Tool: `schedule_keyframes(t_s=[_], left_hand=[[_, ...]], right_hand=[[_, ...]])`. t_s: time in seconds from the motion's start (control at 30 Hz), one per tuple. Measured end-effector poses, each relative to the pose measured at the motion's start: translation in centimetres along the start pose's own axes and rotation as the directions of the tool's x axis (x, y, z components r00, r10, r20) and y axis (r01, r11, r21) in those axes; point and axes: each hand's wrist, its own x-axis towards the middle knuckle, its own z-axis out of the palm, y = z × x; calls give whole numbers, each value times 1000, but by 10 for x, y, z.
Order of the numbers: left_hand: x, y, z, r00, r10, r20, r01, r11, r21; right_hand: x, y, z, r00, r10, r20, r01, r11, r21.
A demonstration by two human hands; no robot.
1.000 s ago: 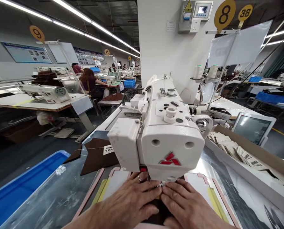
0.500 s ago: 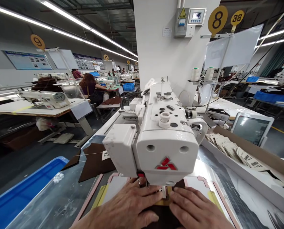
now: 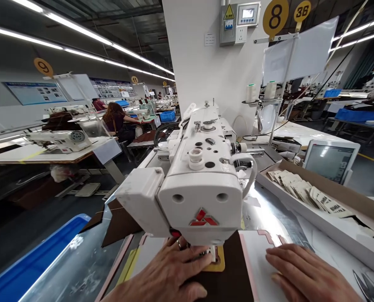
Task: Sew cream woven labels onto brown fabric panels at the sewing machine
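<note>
My left hand (image 3: 171, 268) lies with fingers stretched out under the head of a white sewing machine (image 3: 199, 184). Its fingertips press beside and on a white printed label (image 3: 209, 254) inside a yellow frame (image 3: 219, 263). Beneath the frame is dark brown fabric (image 3: 227, 283), lying between pink-edged white plates. To the right, apart from the label, my right hand (image 3: 303, 268) rests with its fingers extended over the white plate (image 3: 259, 256), holding nothing visible. The machine head hides the needle area and part of the left fingers.
A long cardboard box (image 3: 350, 228) of printed labels stands at the right, before a screen (image 3: 330, 161). Scissors (image 3: 366, 283) lie at the lower right. Brown fabric pieces (image 3: 119, 222) and a blue bin (image 3: 42, 260) are at left. Another person (image 3: 116, 119) sits farther back.
My right hand has moved right, off the label area and onto the white plate, uncovering the yellow frame and brown fabric. My left hand stays at the label. The camera view has shifted.
</note>
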Motion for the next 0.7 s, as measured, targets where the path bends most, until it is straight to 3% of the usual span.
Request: schedule_keyframes(t_s=[0.23, 0.4, 0.7], left_hand=[[2, 8, -4, 1000, 21, -23, -21, 1000, 3], [6, 15, -6, 999, -34, -17, 34, 999, 9], [8, 6, 5, 997, -69, -42, 68, 997, -36]], right_hand=[[-4, 0, -5, 999, 36, 5, -36, 999, 9], [6, -1, -14, 999, 49, -9, -49, 999, -14], [14, 1, -27, 993, 15, 114, -13, 1000, -15]])
